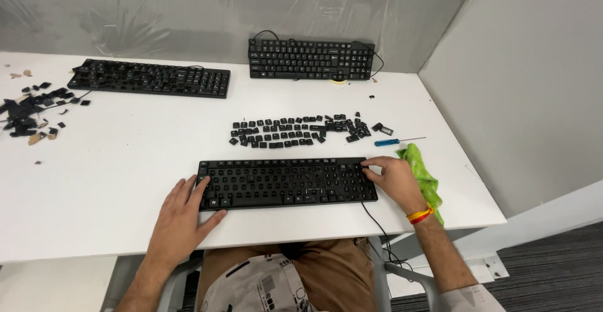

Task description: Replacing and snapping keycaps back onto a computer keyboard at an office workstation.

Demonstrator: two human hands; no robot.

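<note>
Overhead, white table [125,180] against grey plastic-sheeted wall [188,10], keyboards, loose keycaps [295,131].

Bare desk [125,161] lies open left of the near keyboard [287,183] and across the left middle. Just beyond the keyboard, rows of loose keycaps [295,131] block the way. On its right, a blue screwdriver [397,141] and a green cloth [422,177] crowd the edge. Two keyboards [151,77] [311,59] line the far side, and keycap debris [31,114] litters the far left.

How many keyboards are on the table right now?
3: one under both hands at the front, one at the back left, one at the back centre by the wall. None seems hidden.
</note>
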